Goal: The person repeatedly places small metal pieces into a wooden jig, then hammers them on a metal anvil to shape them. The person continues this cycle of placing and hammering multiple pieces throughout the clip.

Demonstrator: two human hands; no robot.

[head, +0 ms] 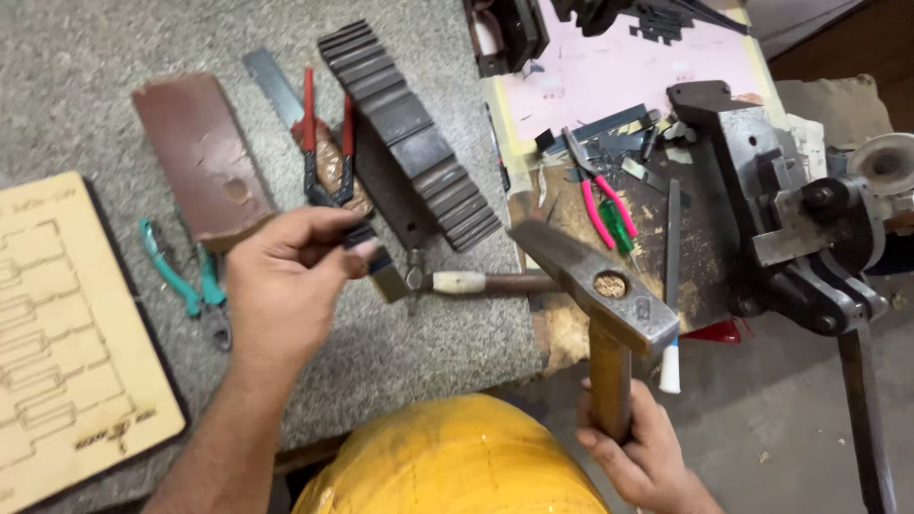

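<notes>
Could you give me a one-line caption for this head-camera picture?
Right hand holds a hammer raised; left hand pinches a small dark metal strip above the grey workbench.

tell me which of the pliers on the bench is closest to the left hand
The red-handled pliers, whose jaws lie right beside the left hand. The teal-handled pair lies a bit further off, the pink-handled pair far right.

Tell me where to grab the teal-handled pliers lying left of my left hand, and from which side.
Grip the teal-handled pliers around both teal handles, about halfway along, coming from above. They lie flat on the grey mat with the handles running up-left and the metal jaws pointing down-right, close to the left hand. The wooden board crowds the left side, so a sideways approach looks cramped.
</notes>
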